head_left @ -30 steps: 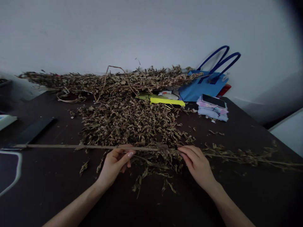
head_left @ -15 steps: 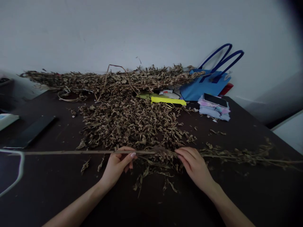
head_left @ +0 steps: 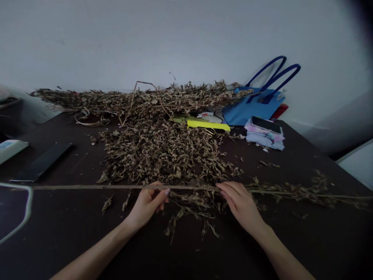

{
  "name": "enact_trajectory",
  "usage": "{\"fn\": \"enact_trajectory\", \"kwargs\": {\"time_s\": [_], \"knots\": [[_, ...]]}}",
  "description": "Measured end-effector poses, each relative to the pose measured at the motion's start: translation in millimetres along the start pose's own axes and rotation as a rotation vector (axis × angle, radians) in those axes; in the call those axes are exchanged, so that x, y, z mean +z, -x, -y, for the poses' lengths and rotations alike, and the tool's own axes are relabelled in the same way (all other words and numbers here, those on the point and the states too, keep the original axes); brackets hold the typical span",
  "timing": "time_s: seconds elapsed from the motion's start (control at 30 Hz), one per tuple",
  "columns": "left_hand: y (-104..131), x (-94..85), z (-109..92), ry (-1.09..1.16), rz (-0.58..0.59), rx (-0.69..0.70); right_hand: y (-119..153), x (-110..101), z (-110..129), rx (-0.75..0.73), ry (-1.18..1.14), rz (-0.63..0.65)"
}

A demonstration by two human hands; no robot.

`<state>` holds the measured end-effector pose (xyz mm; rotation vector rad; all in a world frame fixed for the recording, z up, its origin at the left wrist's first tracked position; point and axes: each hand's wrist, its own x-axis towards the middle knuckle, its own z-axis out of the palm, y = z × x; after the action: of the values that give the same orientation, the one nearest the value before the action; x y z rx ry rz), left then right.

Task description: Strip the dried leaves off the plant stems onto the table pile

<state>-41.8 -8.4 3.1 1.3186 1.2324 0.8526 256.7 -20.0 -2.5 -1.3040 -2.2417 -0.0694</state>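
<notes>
A long dried stem (head_left: 87,187) lies sideways across the front of the dark table, bare at its left and leafy at its right. My left hand (head_left: 149,202) is closed around the bare part, thumb over it. To the right, my right hand (head_left: 239,200) has its fingers pressed together on the stem where the leafy part starts. Between and below the hands lie loose dried leaves (head_left: 189,212). Just behind the stem spreads a heap of crumpled dried leaves (head_left: 163,151).
A bundle of dried stalks (head_left: 116,101) lies along the wall. A yellow-handled tool (head_left: 208,125), blue bag (head_left: 247,109) and phone on folded cloth (head_left: 265,125) stand back right. At left are a black flat object (head_left: 43,161), a white device (head_left: 11,149) and white cable (head_left: 28,206).
My left hand has shifted slightly right along with the stem's bare part. My right hand has hardly moved. The whole view has shifted a little.
</notes>
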Motion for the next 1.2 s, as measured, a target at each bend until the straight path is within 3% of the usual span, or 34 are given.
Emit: {"fn": "enact_trajectory", "kwargs": {"time_s": [0.27,0.57,0.73,0.83,1.2], "knots": [[-1,-5.4,1,-0.014,0.051,0.073,0,-1,-3,0.009,-0.017,0.005],[-3,-7.8,5,-0.012,0.029,0.035,-1,-4,-2,0.028,-0.022,0.025],[-1,-8.0,-5,-0.222,-0.082,0.202,-1,-5,-5,0.025,-0.002,0.004],[0,-6.6,-5,-0.251,-0.122,0.171,-1,-5,-6,0.027,0.014,0.002],[-2,-2.7,-5,0.206,-0.054,-0.004,-2,-2,0,0.023,0.006,-0.004]]}}
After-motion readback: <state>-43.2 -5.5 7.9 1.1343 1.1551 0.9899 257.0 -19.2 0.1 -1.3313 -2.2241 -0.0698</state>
